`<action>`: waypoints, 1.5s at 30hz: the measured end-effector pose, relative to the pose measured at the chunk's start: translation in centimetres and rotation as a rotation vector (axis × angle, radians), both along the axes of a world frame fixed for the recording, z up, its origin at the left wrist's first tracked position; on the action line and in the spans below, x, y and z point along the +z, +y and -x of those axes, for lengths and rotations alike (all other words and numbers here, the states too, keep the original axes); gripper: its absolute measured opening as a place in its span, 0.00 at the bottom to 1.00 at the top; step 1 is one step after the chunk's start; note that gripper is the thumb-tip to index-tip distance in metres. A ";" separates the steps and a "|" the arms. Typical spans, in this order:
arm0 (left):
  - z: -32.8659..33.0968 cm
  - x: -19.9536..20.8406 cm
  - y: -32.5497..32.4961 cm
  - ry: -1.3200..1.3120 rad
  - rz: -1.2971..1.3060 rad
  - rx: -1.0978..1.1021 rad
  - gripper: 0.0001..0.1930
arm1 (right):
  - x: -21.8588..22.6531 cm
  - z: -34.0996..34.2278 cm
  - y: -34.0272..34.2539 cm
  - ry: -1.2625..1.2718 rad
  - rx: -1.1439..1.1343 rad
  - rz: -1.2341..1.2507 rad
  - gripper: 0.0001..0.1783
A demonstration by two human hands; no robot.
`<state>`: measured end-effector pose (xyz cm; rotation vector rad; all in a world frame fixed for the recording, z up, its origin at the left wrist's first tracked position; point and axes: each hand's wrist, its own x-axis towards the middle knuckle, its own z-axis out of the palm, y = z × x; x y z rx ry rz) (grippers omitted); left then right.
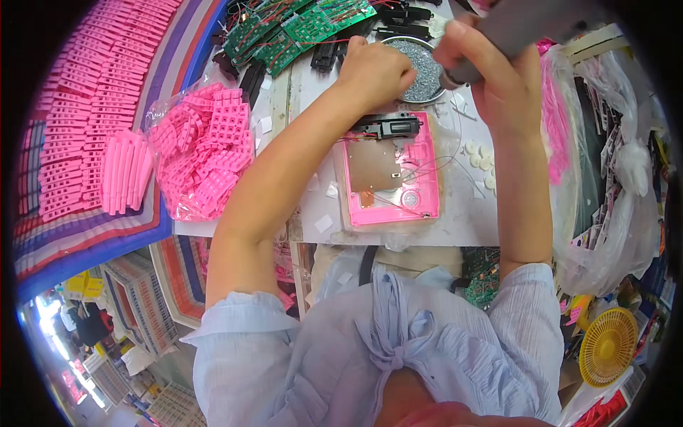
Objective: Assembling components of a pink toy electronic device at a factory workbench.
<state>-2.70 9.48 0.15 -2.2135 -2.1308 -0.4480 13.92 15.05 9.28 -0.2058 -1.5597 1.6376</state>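
My right hand (504, 78) grasps a dark-grey cylindrical tool (523, 28); left hand (377, 70) curled near a round dish (424, 100) of silvery bits (423, 70), hold unclear. Open pink plastic casing (427, 156) on white worktop (466, 226): I'd brace it, tool square.

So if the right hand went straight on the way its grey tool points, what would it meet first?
The grey tool in the right hand would probably meet the round dish of silvery pieces first; depth is unclear.

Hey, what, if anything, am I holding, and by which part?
Your right hand grips a dark grey handheld tool around its body, near the narrow end. Whether your left hand holds anything can't be told.
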 end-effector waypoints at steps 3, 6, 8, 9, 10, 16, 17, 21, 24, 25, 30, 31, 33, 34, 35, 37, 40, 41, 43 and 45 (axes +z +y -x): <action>-1.8 1.6 -4.6 -0.111 -0.197 -0.119 0.08 | 0.2 -1.4 -1.3 0.116 0.072 0.073 0.18; -3.3 1.8 -8.3 -0.335 -0.208 -0.134 0.04 | -2.3 -2.3 -2.2 0.276 0.240 0.045 0.22; -3.9 1.1 -9.2 -0.492 -0.251 -0.129 0.03 | -2.4 -2.2 -2.7 0.294 0.297 0.017 0.21; -4.1 1.1 -9.5 -0.533 -0.236 -0.118 0.03 | -2.4 -2.2 -3.0 0.303 0.324 0.003 0.21; -4.3 1.1 -9.8 -0.574 -0.221 -0.107 0.03 | -2.5 -2.1 -3.3 0.288 0.312 0.018 0.20; -4.6 1.6 -10.2 -0.597 -0.215 -0.039 0.05 | -2.5 -1.7 -3.4 0.247 0.350 0.001 0.18; -4.5 1.6 -10.2 -0.575 -0.217 -0.031 0.05 | -2.6 -1.5 -3.4 0.245 0.338 0.003 0.17; -5.2 1.5 -9.8 -0.305 -0.359 0.058 0.11 | -3.0 -1.0 -3.3 0.255 0.287 0.001 0.16; -5.3 1.5 -9.3 -0.270 -0.339 0.166 0.15 | -4.6 -0.2 -2.3 0.204 0.179 0.015 0.14; -4.8 0.4 -9.6 -0.242 -0.242 0.149 0.16 | -5.4 0.1 -2.0 0.177 0.132 0.022 0.13; -4.5 -0.5 -9.7 -0.202 -0.154 0.133 0.15 | -7.1 1.1 -1.7 0.074 0.063 0.070 0.09; -4.5 -0.5 -9.7 -0.204 -0.142 0.130 0.15 | -6.8 1.1 -2.1 0.021 0.036 0.045 0.09; -4.4 -0.4 -9.7 -0.213 -0.123 0.121 0.15 | -6.4 1.2 -2.5 -0.053 0.004 0.009 0.08; -4.4 -0.5 -9.7 -0.221 -0.112 0.115 0.16 | -6.5 1.1 -2.7 -0.076 -0.001 0.001 0.08; -4.5 -0.4 -9.4 -0.233 -0.113 0.101 0.16 | -6.5 0.9 -2.6 -0.101 -0.014 -0.019 0.08; -4.5 -0.3 -9.1 -0.257 -0.173 0.063 0.16 | -6.5 1.2 -2.4 -0.075 -0.028 -0.097 0.08; -3.7 -1.1 -8.6 -0.411 -0.145 -0.024 0.15 | -6.7 1.9 -2.1 -0.117 0.001 -0.169 0.10; -3.3 -0.9 -8.2 -0.476 -0.114 -0.063 0.15 | -6.3 1.8 -1.7 -0.176 0.006 -0.197 0.12; -2.9 -0.1 -8.6 -0.565 -0.016 -0.054 0.17 | -5.2 1.6 0.2 -0.201 0.367 -0.002 0.21; -2.6 1.1 -9.9 -0.553 -0.094 -0.068 0.19 | -4.8 2.4 3.1 -0.055 0.633 0.180 0.30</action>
